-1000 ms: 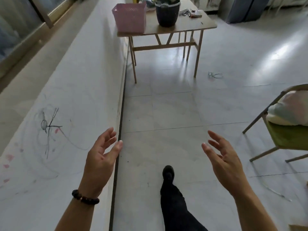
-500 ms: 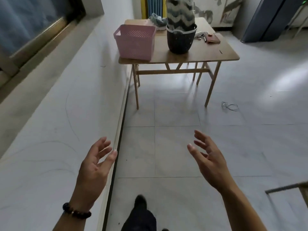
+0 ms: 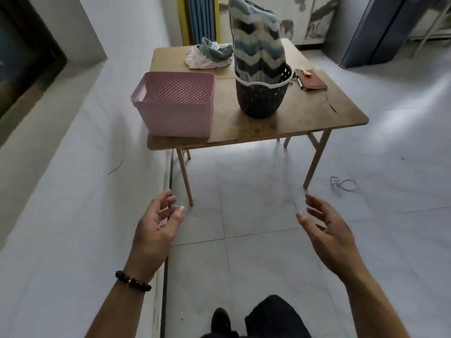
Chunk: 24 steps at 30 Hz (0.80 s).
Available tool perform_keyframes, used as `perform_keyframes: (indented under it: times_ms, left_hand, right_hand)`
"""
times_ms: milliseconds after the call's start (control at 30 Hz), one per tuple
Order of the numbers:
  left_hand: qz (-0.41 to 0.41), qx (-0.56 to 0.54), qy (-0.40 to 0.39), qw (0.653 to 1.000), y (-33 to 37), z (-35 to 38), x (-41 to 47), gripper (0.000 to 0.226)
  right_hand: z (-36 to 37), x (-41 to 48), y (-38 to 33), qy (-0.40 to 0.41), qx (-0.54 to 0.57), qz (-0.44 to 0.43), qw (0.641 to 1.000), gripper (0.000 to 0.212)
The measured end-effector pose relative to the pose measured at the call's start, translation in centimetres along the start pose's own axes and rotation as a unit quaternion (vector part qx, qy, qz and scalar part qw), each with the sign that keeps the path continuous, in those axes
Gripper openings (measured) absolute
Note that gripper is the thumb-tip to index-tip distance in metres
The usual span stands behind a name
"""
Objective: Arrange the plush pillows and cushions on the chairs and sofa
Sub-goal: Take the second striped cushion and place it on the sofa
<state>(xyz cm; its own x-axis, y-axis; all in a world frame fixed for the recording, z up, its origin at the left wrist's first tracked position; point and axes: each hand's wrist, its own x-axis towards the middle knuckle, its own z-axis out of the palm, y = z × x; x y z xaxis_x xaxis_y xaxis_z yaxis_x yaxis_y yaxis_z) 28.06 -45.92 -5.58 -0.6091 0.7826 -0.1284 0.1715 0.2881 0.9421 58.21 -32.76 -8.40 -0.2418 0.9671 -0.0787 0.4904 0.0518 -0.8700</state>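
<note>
My left grip (image 3: 156, 225) and right grip (image 3: 327, 230) are both released, holding nothing, well short of the tall blue-and-white zigzag plush cushion (image 3: 256, 45) upright in the black perforated plastic basket (image 3: 261, 101) on the wooden folding surface (image 3: 317, 118). Dragged sideways, it could tip that basket. The pink perforated plastic bin (image 3: 175, 106) sits at the near edge; bare floor tiles (image 3: 256, 215) lie open ahead.

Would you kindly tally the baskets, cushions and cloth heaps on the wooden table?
Baskets: 2, the pink basket and the dark basket.
Cushions: 1, the zigzag cushion in the dark basket.
Cloth heaps: 1, the crumpled cloth heap.
Total: 4.
</note>
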Motion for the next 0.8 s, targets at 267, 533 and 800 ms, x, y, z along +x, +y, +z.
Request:
perform_keyframes:
  times_ms: [267, 533, 800]
  left_hand:
    - [-0.001, 0.012, -0.046, 0.999, 2.0, 8.1, 20.4, 0.047]
    - [-0.015, 0.042, -0.042, 0.998, 8.6, 15.2, 39.0, 0.054]
    - [0.005, 0.059, -0.071, 0.996, 13.1, 20.8, 53.7, 0.060]
  right_hand:
    - [3.3, 19.5, 1.2, 0.036, 0.043, 0.044, 0.997, 0.050]
    - [2.7, 44.3, -3.1, 0.005, 0.049, 0.014, 0.999, 0.050]
    - [2.3, 60.4, -5.8, -0.014, 0.044, 0.005, 0.999, 0.052]
